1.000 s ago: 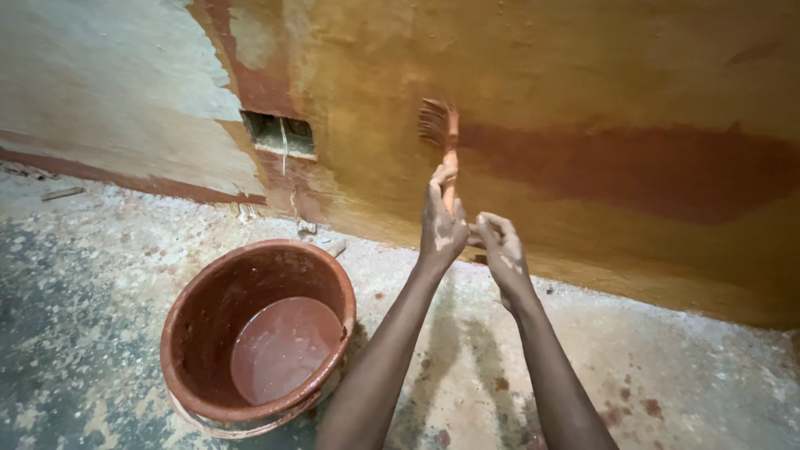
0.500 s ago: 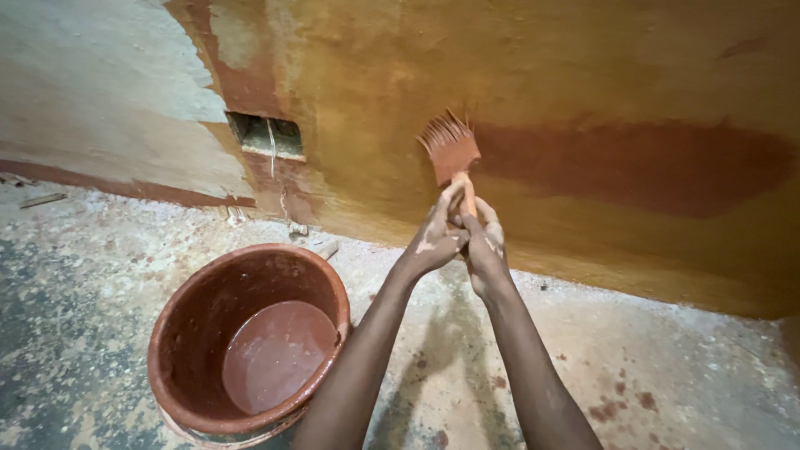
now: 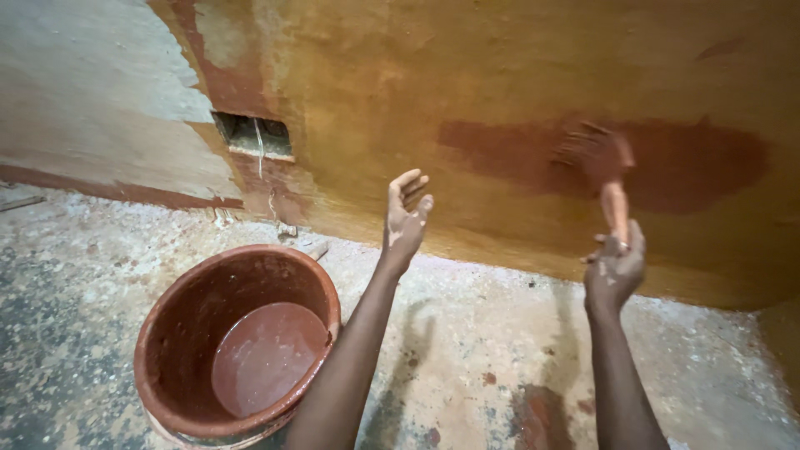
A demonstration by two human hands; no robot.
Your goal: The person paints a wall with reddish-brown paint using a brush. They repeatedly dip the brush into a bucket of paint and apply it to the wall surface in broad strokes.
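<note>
My right hand (image 3: 615, 265) grips the handle of a paint brush (image 3: 602, 162) whose bristles press against a dark reddish-brown painted patch (image 3: 517, 154) on the ochre wall (image 3: 467, 67). The brush is blurred by motion. My left hand (image 3: 406, 218) is raised near the wall with its fingers apart and holds nothing. Below and left of that hand stands a round brown bucket (image 3: 187, 317) with reddish-brown paint (image 3: 265, 354) in its bottom.
A small rectangular opening (image 3: 254, 135) sits in the wall at upper left, with a thin drip line below it. Grey unpainted plaster (image 3: 83, 92) covers the left of the wall. The concrete floor (image 3: 483, 333) is speckled with paint spots and debris.
My hands, joined on the brush handle half a second ago, have parted. The right hand has swept the brush to the right along the painted patch; the left hand has let go and opened.
</note>
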